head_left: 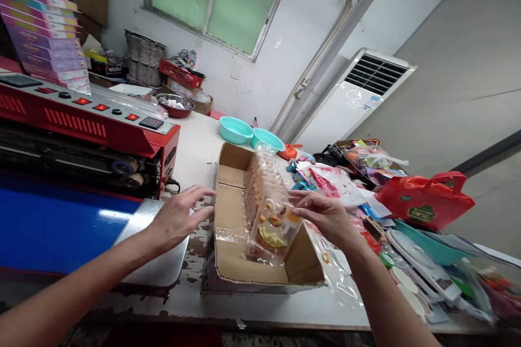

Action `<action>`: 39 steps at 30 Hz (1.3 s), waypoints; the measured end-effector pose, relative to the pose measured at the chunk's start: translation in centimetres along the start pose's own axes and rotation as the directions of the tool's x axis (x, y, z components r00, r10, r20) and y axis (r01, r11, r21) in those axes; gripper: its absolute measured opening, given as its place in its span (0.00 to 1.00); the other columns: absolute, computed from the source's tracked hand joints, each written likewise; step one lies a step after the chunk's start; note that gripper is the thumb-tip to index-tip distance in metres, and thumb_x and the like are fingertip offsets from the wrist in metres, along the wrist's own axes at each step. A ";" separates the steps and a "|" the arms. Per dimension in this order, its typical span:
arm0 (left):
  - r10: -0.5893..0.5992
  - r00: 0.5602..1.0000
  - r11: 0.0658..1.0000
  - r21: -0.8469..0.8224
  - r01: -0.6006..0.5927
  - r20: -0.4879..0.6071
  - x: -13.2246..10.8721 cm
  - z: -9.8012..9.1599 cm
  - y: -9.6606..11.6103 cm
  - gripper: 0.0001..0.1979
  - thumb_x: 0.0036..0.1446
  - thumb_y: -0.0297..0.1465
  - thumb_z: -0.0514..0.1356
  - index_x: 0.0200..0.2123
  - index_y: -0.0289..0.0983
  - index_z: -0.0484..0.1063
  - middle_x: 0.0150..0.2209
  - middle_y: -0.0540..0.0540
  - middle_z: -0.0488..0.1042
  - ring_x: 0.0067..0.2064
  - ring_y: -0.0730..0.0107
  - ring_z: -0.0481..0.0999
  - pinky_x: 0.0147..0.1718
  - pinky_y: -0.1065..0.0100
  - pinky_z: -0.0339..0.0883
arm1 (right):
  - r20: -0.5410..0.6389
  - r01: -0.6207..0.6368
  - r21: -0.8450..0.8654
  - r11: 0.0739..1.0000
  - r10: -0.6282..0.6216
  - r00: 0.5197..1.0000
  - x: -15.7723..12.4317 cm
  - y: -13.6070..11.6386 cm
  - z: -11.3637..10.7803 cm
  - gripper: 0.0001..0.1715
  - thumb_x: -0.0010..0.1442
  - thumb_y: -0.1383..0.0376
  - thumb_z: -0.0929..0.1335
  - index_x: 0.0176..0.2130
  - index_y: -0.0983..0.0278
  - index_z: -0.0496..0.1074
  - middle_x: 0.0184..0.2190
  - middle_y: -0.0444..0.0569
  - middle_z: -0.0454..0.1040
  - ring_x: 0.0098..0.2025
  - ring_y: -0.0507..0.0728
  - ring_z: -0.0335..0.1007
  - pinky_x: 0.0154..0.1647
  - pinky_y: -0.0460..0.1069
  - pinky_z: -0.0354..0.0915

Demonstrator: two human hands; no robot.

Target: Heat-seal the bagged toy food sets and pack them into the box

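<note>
Right hand (325,216) pinching front clear packet (272,227) in cardboard box (232,260); left hand (177,218) spread open, empty, beside it. Risk: upright packet row toppling if nudged.

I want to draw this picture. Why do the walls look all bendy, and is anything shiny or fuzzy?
Head view: the wide lens tilts and bends the window and air conditioner; light glints off the clear packets in the cardboard box; the right hand and left hand look slightly soft; daylight is even, shadows faint.

Red sealing machine (81,119) cut off at left.
</note>
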State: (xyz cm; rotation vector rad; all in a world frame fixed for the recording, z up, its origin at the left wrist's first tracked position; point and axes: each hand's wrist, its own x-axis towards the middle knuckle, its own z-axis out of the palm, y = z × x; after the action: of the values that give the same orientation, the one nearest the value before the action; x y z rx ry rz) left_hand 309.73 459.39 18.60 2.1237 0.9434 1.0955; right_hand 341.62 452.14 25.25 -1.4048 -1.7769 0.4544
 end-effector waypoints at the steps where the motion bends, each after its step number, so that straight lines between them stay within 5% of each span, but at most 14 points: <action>1: 0.095 0.995 0.995 -0.013 -0.095 0.007 0.9 0.1 1.1 0.17 0.57 0.35 0.57 0.50 0.44 0.68 0.48 0.47 0.70 0.47 0.64 0.70 0.45 0.67 0.63 | 0.017 0.017 0.017 1.000 -0.017 1.000 0.5 -1.5 0.3 0.13 0.48 0.57 0.73 0.24 0.63 0.73 0.38 0.54 0.76 0.48 0.62 0.70 0.48 0.55 0.66; 4: 0.401 0.912 0.915 -0.004 -0.402 0.083 4.0 -0.1 4.5 0.22 0.56 0.35 0.59 0.55 0.45 0.63 0.57 0.44 0.61 0.57 0.60 0.61 0.54 0.60 0.58 | 0.058 0.087 -0.017 0.996 -0.086 0.995 2.0 -5.1 1.2 0.13 0.47 0.57 0.74 0.25 0.64 0.75 0.37 0.54 0.77 0.43 0.61 0.73 0.41 0.53 0.69; 7: 0.501 0.845 0.844 0.109 -0.525 0.184 6.0 -1.4 6.5 0.10 0.54 0.35 0.61 0.41 0.41 0.72 0.52 0.44 0.65 0.55 0.57 0.61 0.52 0.57 0.60 | 0.089 0.148 -0.067 0.987 -0.141 0.986 3.0 -7.4 1.7 0.13 0.47 0.56 0.74 0.24 0.64 0.75 0.36 0.53 0.78 0.36 0.58 0.74 0.34 0.50 0.70; 10: 0.400 0.893 0.859 0.255 -0.444 0.207 6.1 -3.5 6.8 0.09 0.53 0.38 0.61 0.31 0.39 0.73 0.43 0.45 0.68 0.47 0.59 0.66 0.42 0.61 0.63 | 0.115 0.197 -0.164 0.967 -0.180 0.977 3.5 -8.6 1.5 0.14 0.47 0.56 0.74 0.23 0.63 0.75 0.34 0.52 0.78 0.35 0.57 0.74 0.31 0.48 0.69; 13: 0.331 0.934 0.907 0.229 -0.353 0.132 5.0 -5.4 7.0 0.13 0.51 0.42 0.62 0.29 0.37 0.72 0.39 0.45 0.70 0.37 0.65 0.69 0.35 0.65 0.61 | 0.142 0.256 -0.195 0.947 -0.231 0.963 3.7 -9.7 1.6 0.13 0.48 0.57 0.74 0.22 0.63 0.73 0.37 0.51 0.77 0.39 0.58 0.74 0.36 0.49 0.69; 17: 0.170 0.985 0.964 -0.205 -0.170 -0.018 3.8 -6.7 8.1 0.14 0.45 0.38 0.67 0.24 0.34 0.68 0.33 0.46 0.72 0.33 0.68 0.70 0.32 0.69 0.62 | 0.014 0.289 0.077 0.954 -0.291 0.957 4.6 -11.8 3.3 0.11 0.51 0.59 0.73 0.24 0.63 0.71 0.34 0.50 0.78 0.41 0.58 0.74 0.38 0.50 0.70; 20: -0.024 0.993 0.837 -0.545 -0.044 -0.117 3.5 -7.4 8.2 0.13 0.44 0.34 0.67 0.31 0.35 0.68 0.28 0.48 0.72 0.28 0.72 0.70 0.27 0.73 0.62 | -0.121 0.287 0.274 0.918 -0.263 0.957 5.8 -13.0 5.7 0.11 0.48 0.59 0.75 0.25 0.63 0.72 0.29 0.49 0.78 0.37 0.58 0.75 0.39 0.52 0.71; 24: -0.314 0.949 0.661 -0.726 0.191 -0.036 2.9 -8.0 5.5 0.26 0.39 0.31 0.68 0.45 0.34 0.70 0.32 0.44 0.75 0.29 0.69 0.73 0.25 0.73 0.64 | -0.096 0.135 0.455 0.880 -0.102 0.990 7.1 -12.0 10.3 0.15 0.43 0.57 0.76 0.26 0.65 0.75 0.27 0.50 0.77 0.29 0.54 0.73 0.31 0.49 0.70; 28: -0.599 0.799 0.509 -0.744 0.433 0.055 1.4 -7.2 0.1 0.18 0.34 0.32 0.69 0.31 0.28 0.74 0.32 0.37 0.76 0.27 0.69 0.73 0.22 0.74 0.64 | 0.087 -0.156 0.589 0.793 0.130 0.988 7.8 -8.6 15.8 0.19 0.37 0.57 0.78 0.24 0.68 0.74 0.21 0.48 0.74 0.23 0.52 0.69 0.27 0.47 0.66; 33: -0.732 0.678 0.481 -0.755 0.446 -0.066 0.3 -5.7 -5.3 0.13 0.37 0.31 0.67 0.27 0.28 0.73 0.23 0.42 0.74 0.19 0.73 0.69 0.15 0.76 0.59 | 0.194 -0.338 0.629 0.700 0.280 0.940 8.6 -5.5 21.4 0.22 0.30 0.58 0.79 0.22 0.69 0.71 0.19 0.46 0.72 0.21 0.50 0.66 0.23 0.45 0.62; 39: -0.793 0.605 0.427 -0.778 0.460 -0.077 -0.3 -6.2 -8.3 0.10 0.43 0.31 0.66 0.26 0.31 0.69 0.22 0.43 0.73 0.19 0.72 0.69 0.15 0.74 0.62 | 0.217 -0.365 0.673 0.643 0.299 0.929 10.2 -4.7 25.5 0.20 0.31 0.63 0.77 0.23 0.68 0.67 0.14 0.41 0.67 0.16 0.47 0.59 0.17 0.43 0.57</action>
State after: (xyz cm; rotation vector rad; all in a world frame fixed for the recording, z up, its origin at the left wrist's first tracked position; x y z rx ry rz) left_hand 301.62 465.07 15.46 0.7272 1.1631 1.2333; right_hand 318.45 465.12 16.82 -1.1326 -1.1633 1.2706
